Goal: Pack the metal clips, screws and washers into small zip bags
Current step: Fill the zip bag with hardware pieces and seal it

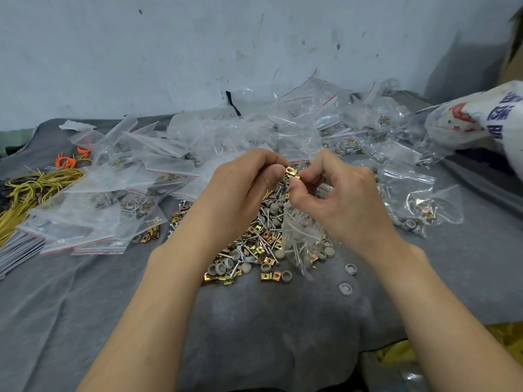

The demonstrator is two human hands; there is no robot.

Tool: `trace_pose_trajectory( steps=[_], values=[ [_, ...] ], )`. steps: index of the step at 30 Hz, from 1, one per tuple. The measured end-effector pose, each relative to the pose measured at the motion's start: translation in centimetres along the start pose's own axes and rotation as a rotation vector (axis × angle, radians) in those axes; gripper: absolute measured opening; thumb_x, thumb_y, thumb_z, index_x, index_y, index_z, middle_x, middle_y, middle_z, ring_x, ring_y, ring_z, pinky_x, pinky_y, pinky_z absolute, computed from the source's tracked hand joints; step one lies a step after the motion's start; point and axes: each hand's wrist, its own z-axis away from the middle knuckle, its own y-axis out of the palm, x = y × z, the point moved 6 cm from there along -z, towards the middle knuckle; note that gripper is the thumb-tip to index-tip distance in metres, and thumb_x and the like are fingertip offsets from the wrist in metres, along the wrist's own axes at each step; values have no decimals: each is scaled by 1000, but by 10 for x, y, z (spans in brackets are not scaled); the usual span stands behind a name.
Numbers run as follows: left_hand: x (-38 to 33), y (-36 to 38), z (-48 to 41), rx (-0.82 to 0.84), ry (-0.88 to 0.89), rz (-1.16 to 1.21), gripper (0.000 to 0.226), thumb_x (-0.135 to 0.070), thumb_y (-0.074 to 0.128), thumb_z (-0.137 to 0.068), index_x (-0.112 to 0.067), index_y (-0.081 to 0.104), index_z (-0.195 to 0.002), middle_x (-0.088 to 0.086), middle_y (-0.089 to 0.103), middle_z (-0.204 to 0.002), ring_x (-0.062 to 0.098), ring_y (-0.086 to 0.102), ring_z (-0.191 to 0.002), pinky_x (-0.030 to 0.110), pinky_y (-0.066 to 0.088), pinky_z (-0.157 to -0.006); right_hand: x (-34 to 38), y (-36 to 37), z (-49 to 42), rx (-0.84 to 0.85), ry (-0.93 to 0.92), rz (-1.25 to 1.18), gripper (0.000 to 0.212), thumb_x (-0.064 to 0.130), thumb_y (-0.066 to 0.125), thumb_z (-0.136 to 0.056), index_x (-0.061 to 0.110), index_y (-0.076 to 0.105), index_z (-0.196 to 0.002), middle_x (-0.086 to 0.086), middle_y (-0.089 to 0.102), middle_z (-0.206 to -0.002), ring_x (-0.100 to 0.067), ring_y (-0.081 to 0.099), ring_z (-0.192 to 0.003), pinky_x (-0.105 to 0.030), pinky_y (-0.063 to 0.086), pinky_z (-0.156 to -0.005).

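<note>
Above the middle of the surface (85, 321), which a grey cloth covers, the left hand (240, 182) and the right hand (339, 193) meet fingertip to fingertip around one gold clip (292, 172). The left hand pinches the clip between thumb and forefinger, its other fingers curled in. The right hand, fingers also curled, touches the clip's other edge with thumb and forefinger. A small clear bag (300, 239) hangs below the right hand with screws and grey caps inside. Its top sits under the thumb, and just how it is held cannot be told. Directly beneath both hands lies the pile (252, 247) of loose gold clips, silver screws and grey round caps, spread on the cloth between the forearms. Two stray caps (351, 269) lie apart on the cloth, just right of the pile. To the left, filled bags (113, 193) with red zip lines overlap one another, small clusters of hardware showing through them. More filled bags lie to the right of the hands. Behind the hands, empty bags (283, 123) are heaped against the pale wall (198, 52). At the far left edge lie yellow wires (34, 188) in a loose bundle, with orange bands (66, 161) just behind them. A white printed sack (481, 117) rests at the far right, well apart from the hands.
</note>
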Motion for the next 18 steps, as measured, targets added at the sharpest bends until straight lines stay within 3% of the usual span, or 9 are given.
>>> trace_pose_trajectory(
  steps=[4, 9, 14, 18],
  values=[
    [2, 4, -4, 29, -29, 80, 13, -20, 53, -102, -18, 65, -109, -4, 70, -89, 10, 66, -86, 31, 52, -78, -2, -1, 0, 4, 46, -22, 23, 36, 66, -85, 15, 59, -81, 8, 69, -70, -11, 66, -66, -34, 52, -64],
    [5, 18, -3, 105, -152, 470, 19, -18, 48, -103, -18, 64, -114, 1, 71, -96, 19, 69, -93, 39, 58, -85, -6, -4, 0, -19, 106, -46, 23, 44, 65, -85, 22, 58, -81, 9, 70, -71, -12, 69, -69, -39, 55, -64],
    [8, 27, 1, 141, -243, 770, 26, -27, 50, -97, -12, 66, -112, 22, 67, -106, 32, 65, -96, 38, 56, -88, -6, -2, -2, 13, 164, -162, 19, 45, 66, -83, 28, 59, -79, 14, 72, -75, -13, 72, -72, -45, 59, -68],
    [10, 30, 2, 163, -277, 906, 29, -26, 48, -94, -7, 65, -108, 15, 66, -104, 29, 60, -99, 41, 53, -90, -3, 2, -2, 76, 179, -264, 16, 42, 68, -82, 28, 60, -79, 8, 75, -77, -16, 74, -75, -48, 61, -72]
  ],
)
